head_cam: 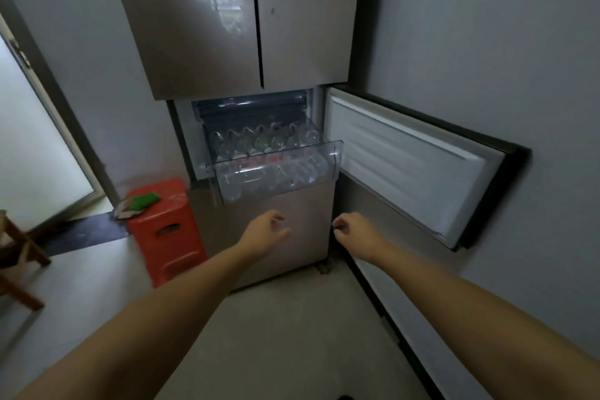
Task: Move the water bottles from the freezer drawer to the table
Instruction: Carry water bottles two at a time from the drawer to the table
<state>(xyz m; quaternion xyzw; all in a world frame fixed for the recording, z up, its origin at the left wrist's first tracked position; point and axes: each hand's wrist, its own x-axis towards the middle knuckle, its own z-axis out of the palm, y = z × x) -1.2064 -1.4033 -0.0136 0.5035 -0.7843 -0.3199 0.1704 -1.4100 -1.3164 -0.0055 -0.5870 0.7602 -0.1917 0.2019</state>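
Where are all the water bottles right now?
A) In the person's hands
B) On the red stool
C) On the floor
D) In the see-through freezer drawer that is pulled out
D: the water bottles lie packed in the clear freezer drawer, which is pulled out of the fridge, while the left hand and right hand reach toward it and hold nothing.

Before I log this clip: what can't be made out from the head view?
- Bottle count: the water bottles overlap behind the frosted front of the freezer drawer.
- Table: outside the frame.
- Left hand and right hand: motion blur smears the fingers, though neither holds anything.
- Items on the red stool: too small to identify.
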